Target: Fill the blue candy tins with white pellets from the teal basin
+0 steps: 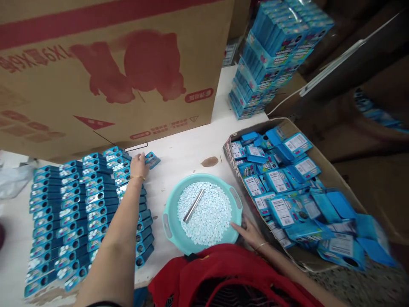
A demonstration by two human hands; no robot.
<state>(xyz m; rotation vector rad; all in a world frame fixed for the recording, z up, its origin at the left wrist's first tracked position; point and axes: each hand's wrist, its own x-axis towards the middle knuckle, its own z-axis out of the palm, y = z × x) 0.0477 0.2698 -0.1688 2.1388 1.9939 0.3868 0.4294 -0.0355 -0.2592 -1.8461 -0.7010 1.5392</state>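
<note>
1. The left hand (139, 166) is at the right edge of the rows, its fingers curled beside a small box (152, 160); I cannot tell whether it grips that box.
2. The right hand (249, 233) is loosely half-open, fingers at the right rim of the basin (172, 198), below its handle; whether it grips the rim is unclear.
3. The basin sits on the desk (179, 155), between the rows and the tray, holding pale pellets (209, 228) with a shiny tube (193, 205) lying slantwise on them.
4. Blue boxes (97, 198) stand in rows at the left, many with white pellets showing on them.
5. A cardboard tray (329, 172) at the right is heaped with blue boxes.
6. Behind stand a large carton (153, 85) and, farther right, stacked packs (271, 59).
</note>
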